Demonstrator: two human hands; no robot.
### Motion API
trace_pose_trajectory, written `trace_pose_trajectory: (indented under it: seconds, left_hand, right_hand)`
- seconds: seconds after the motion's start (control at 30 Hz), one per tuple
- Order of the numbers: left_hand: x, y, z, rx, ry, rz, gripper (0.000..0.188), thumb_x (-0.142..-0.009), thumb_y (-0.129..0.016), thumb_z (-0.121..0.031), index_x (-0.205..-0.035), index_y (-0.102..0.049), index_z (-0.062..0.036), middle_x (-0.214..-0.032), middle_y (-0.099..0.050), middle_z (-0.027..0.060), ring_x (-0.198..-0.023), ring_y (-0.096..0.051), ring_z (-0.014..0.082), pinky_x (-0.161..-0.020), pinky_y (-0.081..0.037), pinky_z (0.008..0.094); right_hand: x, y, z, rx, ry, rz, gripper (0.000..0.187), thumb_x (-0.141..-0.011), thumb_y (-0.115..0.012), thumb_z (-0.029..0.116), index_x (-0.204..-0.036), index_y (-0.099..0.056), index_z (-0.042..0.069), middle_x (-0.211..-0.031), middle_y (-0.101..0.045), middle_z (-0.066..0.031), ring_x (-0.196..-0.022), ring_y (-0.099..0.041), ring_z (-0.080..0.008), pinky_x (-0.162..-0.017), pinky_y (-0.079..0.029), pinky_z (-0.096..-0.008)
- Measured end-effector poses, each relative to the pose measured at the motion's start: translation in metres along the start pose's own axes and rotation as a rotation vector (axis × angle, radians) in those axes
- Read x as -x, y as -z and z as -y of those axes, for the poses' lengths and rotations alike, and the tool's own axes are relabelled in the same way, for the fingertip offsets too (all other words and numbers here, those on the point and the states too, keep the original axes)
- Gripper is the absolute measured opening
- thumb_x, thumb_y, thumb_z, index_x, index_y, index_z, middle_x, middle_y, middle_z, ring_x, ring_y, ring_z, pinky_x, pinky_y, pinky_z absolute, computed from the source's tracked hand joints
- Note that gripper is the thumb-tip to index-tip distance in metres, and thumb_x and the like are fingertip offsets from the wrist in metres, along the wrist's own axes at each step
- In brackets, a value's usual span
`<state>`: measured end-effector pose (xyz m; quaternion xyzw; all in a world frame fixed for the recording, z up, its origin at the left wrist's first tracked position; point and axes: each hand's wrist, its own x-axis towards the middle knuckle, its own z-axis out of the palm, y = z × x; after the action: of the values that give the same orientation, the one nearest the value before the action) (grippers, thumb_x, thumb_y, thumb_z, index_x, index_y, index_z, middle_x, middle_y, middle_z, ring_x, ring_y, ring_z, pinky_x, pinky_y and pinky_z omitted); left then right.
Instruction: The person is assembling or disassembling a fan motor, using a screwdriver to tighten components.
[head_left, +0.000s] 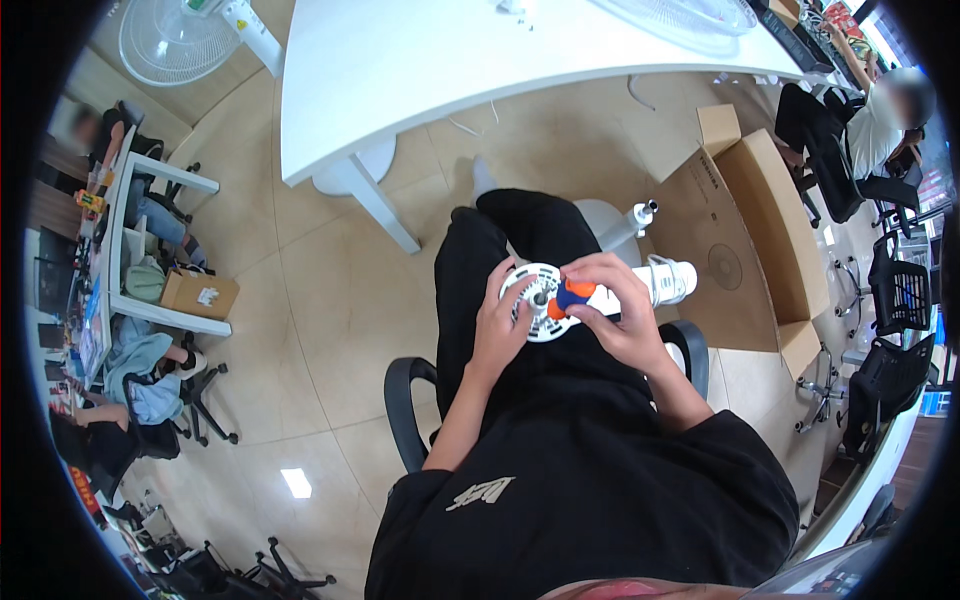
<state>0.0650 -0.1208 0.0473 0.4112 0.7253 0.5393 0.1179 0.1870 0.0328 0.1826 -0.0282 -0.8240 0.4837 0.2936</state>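
Over my lap is the white, slotted round motor head of a fan [545,330], a metal shaft at its centre. My left hand [497,325] is closed around its left side, thumb near the shaft. In the fingers of my right hand [625,315] is a small orange-and-blue tool [573,293], held over the right part of the disc; its tip is too small to make out. To the right of the disc, a white fan body [672,282] with a cord wound round it extends past my right hand.
A white stand pole [630,225] rises beyond my right hand. The open cardboard box [715,255] stands right of it. Ahead is a white table [400,60] with a fan grille [690,15]; another fan [180,40] stands far left. Chair armrests [405,375] flank me. People sit at both sides.
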Motion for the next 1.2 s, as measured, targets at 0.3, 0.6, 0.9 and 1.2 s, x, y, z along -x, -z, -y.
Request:
trace_pose_trajectory:
  seconds: [0.3, 0.6, 0.9, 1.2]
  left_hand:
    - [-0.005, 0.004, -0.004, -0.293, -0.172, 0.084, 0.04, -0.088, -0.061, -0.004, -0.128, -0.068, -0.0091, -0.14, -0.062, 0.011, -0.141, -0.05, 0.0314, -0.115, -0.036, 0.0482]
    - [-0.01, 0.005, 0.001, -0.251, -0.119, 0.118, 0.035, -0.091, -0.057, -0.007, -0.123, -0.07, -0.008, -0.14, -0.062, 0.0111, -0.137, -0.052, 0.0334, -0.113, -0.039, 0.0487]
    - [-0.012, 0.007, 0.004, -0.246, -0.048, 0.163, 0.041, -0.087, -0.061, -0.002, -0.126, -0.069, -0.0112, -0.142, -0.059, 0.0081, -0.137, -0.051, 0.0341, -0.113, -0.041, 0.0493]
    - [-0.014, 0.009, 0.002, -0.229, -0.02, 0.138, 0.04, -0.085, -0.061, -0.001, -0.121, -0.072, -0.0105, -0.139, -0.061, 0.0087, -0.134, -0.054, 0.0345, -0.11, -0.045, 0.0493]
  right_hand:
    - [-0.018, 0.019, 0.006, -0.026, 0.002, -0.089, 0.041, -0.083, -0.081, 0.002, -0.122, -0.067, 0.0, -0.116, -0.067, -0.0167, -0.107, -0.068, -0.0315, -0.094, -0.053, -0.0384]
    - [-0.095, 0.047, -0.01, -0.173, 0.12, -0.508, 0.045, -0.086, -0.076, -0.012, -0.123, -0.056, 0.004, -0.128, -0.057, -0.0145, -0.122, -0.064, -0.0272, -0.104, -0.053, -0.0393]
    - [-0.191, 0.043, -0.067, 0.106, 0.204, -0.751, 0.035, -0.087, -0.079, -0.006, -0.113, -0.058, 0.003, -0.117, -0.058, -0.0104, -0.12, -0.066, -0.0257, -0.093, -0.065, -0.0363]
    - [-0.216, 0.03, -0.095, 0.198, 0.154, -0.716, 0.032, -0.085, -0.082, -0.004, -0.108, -0.06, 0.002, -0.111, -0.059, -0.0106, -0.116, -0.068, -0.026, -0.089, -0.067, -0.037]
